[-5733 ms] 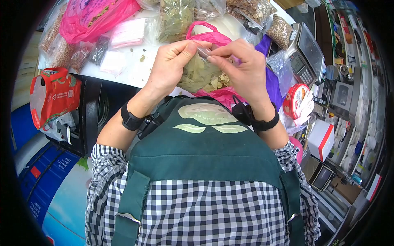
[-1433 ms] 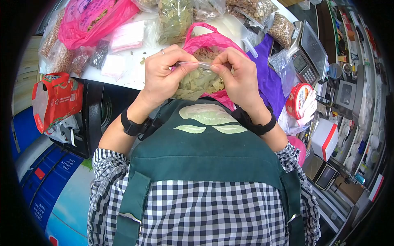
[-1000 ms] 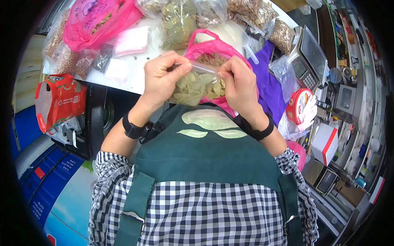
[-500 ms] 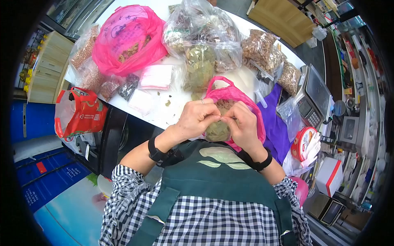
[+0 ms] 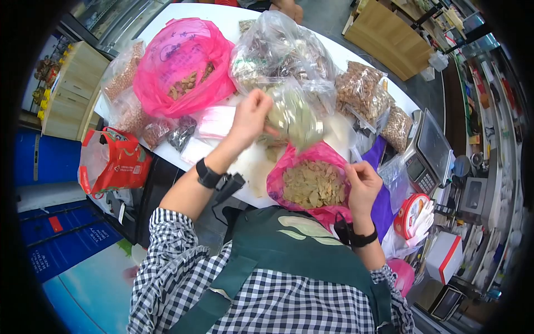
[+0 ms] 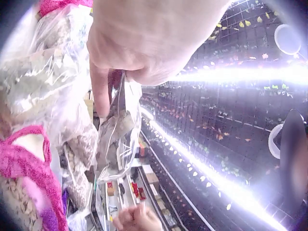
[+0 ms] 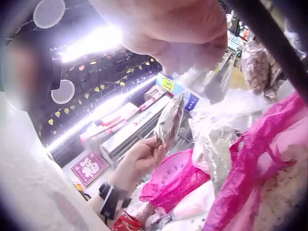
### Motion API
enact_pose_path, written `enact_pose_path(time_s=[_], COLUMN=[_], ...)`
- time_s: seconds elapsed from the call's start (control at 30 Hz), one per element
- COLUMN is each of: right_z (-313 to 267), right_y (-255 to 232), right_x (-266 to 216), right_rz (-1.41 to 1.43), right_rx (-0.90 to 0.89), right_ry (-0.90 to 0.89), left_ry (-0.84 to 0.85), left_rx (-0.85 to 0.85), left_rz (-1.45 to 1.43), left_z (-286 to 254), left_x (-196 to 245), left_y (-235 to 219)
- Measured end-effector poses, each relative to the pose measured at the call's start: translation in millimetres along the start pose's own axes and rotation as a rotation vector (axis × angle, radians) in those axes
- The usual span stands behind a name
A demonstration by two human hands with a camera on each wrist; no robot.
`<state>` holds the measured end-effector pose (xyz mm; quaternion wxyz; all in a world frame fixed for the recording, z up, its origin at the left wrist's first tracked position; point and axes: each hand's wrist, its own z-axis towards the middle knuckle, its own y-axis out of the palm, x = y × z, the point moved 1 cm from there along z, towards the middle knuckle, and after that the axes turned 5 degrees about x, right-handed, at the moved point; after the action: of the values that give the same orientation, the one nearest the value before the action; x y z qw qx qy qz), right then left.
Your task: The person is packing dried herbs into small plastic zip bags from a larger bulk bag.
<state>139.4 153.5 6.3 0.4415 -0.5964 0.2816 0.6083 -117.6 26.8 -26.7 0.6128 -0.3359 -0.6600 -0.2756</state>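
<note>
My left hand [image 5: 253, 117] is raised over the white table and pinches the top of a clear zip bag of dried leaves [image 5: 305, 127], blurred by motion. In the left wrist view this bag [image 6: 115, 137] hangs below the fingers; the right wrist view shows it [image 7: 169, 120] tilted in that hand. Below it stands a pink plastic bag [image 5: 272, 179], its mouth wide, with loose dried leaves [image 5: 313, 185] inside. Beside this bag's right rim is my right hand [image 5: 364, 186], its fingers loosely bent and nothing seen in them.
Another pink bag [image 5: 183, 55] with dried leaves stands at the back left. Large clear bags [image 5: 281, 47] fill the back middle, with bags of brown pieces [image 5: 359, 83] at right. A scale [image 5: 425, 158] is far right; a red shopping bag [image 5: 119, 161] stands left.
Both hands were together at the zip bag's top over the near pink bag. The right hand has let go and moved right; the left has carried the bag up and forward, uncovering the leaves.
</note>
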Motion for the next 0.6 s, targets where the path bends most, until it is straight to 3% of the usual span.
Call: enact_pose_path(time_s=[0.07,0.2,0.27,0.4,0.53,0.6], right_z=[-3,-21,-26,-30,-29,-30], right_y=[-13,-29,-33,-32,-31,-30], right_x=[3,20,22,15,11,10], right_rz=[-0.012,0.027,0.07,0.084,0.068,0.066], right_rx=[0.033,0.029,0.002,0.033,0.031,0.021], right_ry=[0.128,0.28,0.307,0.321,0.311,0.315], left_ry=[-0.126,-0.149,-0.15,-0.09,-0.182,-0.074], left_rx=[0.189,0.214,0.305,0.292,0.184,0.175], left_rz=[-0.237,-0.262,-0.087,0.097,0.016,-0.162], left_z=[30,93,123,180,220,223], left_x=[11,18,19,20,3,-4], left_y=[-14,-27,-30,-28,-14,-8])
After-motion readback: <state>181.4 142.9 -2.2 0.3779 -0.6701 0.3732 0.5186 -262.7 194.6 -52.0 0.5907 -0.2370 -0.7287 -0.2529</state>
